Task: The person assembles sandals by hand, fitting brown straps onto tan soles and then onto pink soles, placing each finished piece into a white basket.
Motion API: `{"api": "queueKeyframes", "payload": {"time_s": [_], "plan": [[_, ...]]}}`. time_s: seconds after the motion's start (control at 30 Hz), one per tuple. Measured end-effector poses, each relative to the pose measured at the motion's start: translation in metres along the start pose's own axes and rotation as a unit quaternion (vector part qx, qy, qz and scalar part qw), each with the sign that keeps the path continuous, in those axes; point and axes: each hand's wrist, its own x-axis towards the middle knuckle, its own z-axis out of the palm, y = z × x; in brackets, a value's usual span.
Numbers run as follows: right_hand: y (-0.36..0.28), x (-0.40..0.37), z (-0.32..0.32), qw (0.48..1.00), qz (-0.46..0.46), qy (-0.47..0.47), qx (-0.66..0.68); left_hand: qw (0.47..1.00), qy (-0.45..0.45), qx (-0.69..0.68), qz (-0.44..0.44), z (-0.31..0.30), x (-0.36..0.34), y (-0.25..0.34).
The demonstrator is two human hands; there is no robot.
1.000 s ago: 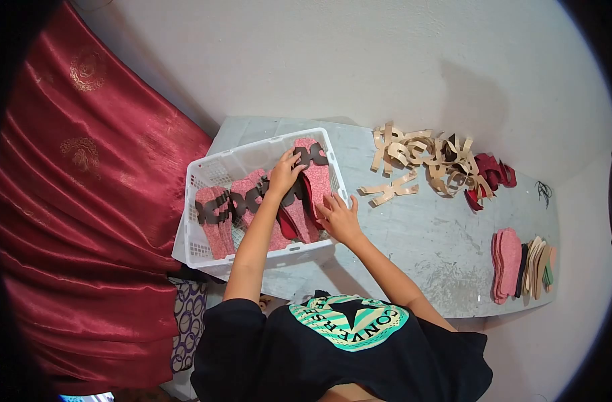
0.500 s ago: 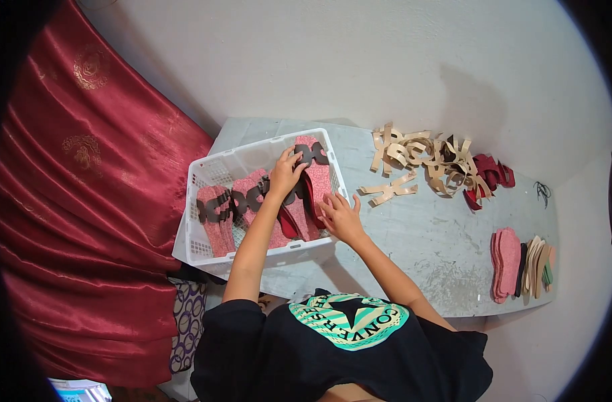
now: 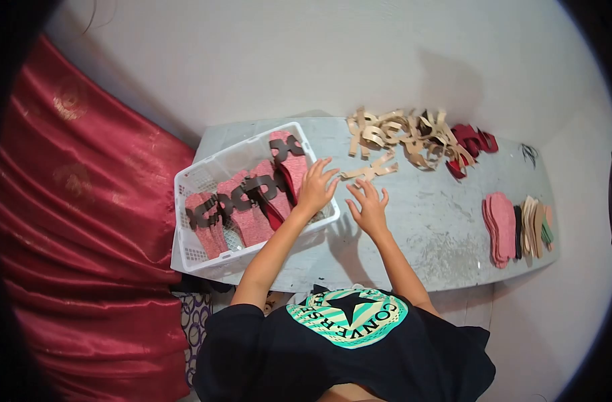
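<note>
My left hand is over the right rim of the white plastic basket, fingers spread and nothing in them. To its right, my right hand hovers over the table with its fingers apart, also holding nothing. Pink slippers with dark brown cross straps stand in a row inside the basket, some showing dark red sides. Just beyond my right hand lies a single beige cross-shaped strap.
A heap of beige straps lies at the table's back, with dark red straps beside it. Stacked pink soles and beige soles are at the right. A red curtain hangs at the left.
My left hand has left the slippers and moved right to the basket's rim. My right hand has moved away from the basket, to the right. The view has shifted slightly.
</note>
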Motion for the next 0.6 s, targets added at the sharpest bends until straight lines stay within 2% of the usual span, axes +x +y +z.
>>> {"api": "queueKeyframes", "payload": {"time_s": [0.3,0.37,0.6], "plan": [[0.092,-0.099,-0.080,0.967,0.239,0.045,-0.083,0.983,-0.124,-0.090,0.098,0.099,-0.032,0.094],[0.110,-0.123,-0.102,0.954,0.275,0.055,-0.104,0.975,-0.160,-0.129,0.080,0.119,-0.036,0.116],[0.161,-0.205,-0.161,0.896,0.400,0.133,-0.140,0.942,-0.222,-0.186,0.170,0.179,-0.034,0.196]]}}
